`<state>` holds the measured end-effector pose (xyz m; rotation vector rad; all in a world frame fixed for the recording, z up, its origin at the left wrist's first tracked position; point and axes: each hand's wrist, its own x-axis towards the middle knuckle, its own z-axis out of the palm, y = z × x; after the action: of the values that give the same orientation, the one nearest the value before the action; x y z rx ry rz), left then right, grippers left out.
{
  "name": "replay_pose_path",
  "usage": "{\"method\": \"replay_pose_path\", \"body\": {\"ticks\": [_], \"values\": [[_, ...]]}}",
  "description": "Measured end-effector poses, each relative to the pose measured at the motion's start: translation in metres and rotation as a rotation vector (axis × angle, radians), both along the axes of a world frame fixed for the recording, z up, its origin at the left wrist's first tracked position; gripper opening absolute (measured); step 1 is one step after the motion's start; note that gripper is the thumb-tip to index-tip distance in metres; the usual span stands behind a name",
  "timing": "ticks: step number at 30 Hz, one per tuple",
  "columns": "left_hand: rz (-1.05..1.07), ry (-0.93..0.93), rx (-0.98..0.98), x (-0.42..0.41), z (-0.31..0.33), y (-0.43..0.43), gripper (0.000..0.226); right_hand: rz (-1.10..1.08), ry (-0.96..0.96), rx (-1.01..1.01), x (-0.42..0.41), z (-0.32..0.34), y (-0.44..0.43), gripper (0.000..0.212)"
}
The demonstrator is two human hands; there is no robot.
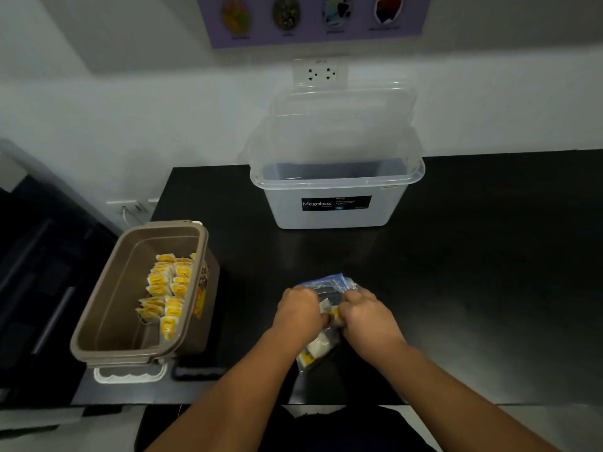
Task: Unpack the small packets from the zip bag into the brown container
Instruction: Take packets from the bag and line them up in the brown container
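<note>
— Where is the zip bag (330,282) at this moment?

— It lies on the black table (473,288), close to the front edge and directly before the person. Its blue strip is at the far end. Some small packets (317,348), white and yellow, show through the clear plastic at the near end.

— And the hands, what do they hold?

— Both are on the bag. The left hand (300,309) has its fingers curled and grips the bag's left side. The right hand (365,313) is also curled and grips the right side. Between them a white and yellow packet is visible, but I cannot tell if a finger pinches it or only the plastic.

— Where is the brown container (109,288)?

— On the left part of the table, well apart from the bag, and without a lid. Many yellow packets (166,288) stand in rows along its right side; the left side of its floor is bare.

— Something else on the table?

— A clear box (336,216) with the label "Megabox" stands at the back, by the wall. Its clear lid (342,125) stands upright at the back of the box.
</note>
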<state>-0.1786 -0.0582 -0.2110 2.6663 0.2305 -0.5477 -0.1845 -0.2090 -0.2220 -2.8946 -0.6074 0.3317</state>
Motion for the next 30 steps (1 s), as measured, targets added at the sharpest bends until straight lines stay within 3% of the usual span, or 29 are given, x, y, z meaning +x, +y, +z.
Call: {"method": "replay_pose_path", "body": {"ticks": [3,7,11,14,20,25,28,30], "values": [[0.040,-0.037,-0.069,-0.001,0.001,-0.001,0.011,-0.015,-0.008,0.104,0.000,-0.012,-0.007,0.030],[0.172,-0.115,-0.215,-0.004,-0.001,0.005,0.020,0.024,0.115,0.110,0.006,-0.006,-0.011,0.040],[0.303,-0.130,-0.334,0.000,-0.003,0.008,0.018,0.012,0.277,0.037,0.019,0.010,-0.012,0.019],[0.315,-0.128,-0.388,0.004,-0.001,0.007,0.016,-0.034,0.354,-0.003,0.029,0.015,-0.007,0.026],[0.346,-0.167,-0.438,0.011,0.002,0.004,0.017,0.021,0.292,-0.133,0.043,0.024,0.002,0.021],[0.368,-0.129,-0.479,0.010,-0.001,0.005,0.022,0.129,0.312,-0.151,0.044,0.022,0.003,0.040],[0.376,-0.126,-0.500,0.008,-0.004,0.007,0.026,0.139,0.330,-0.194,0.045,0.024,0.005,0.028],[0.380,-0.134,-0.520,0.007,-0.005,0.008,0.030,0.058,0.371,-0.111,0.048,0.030,0.003,0.017]]}}
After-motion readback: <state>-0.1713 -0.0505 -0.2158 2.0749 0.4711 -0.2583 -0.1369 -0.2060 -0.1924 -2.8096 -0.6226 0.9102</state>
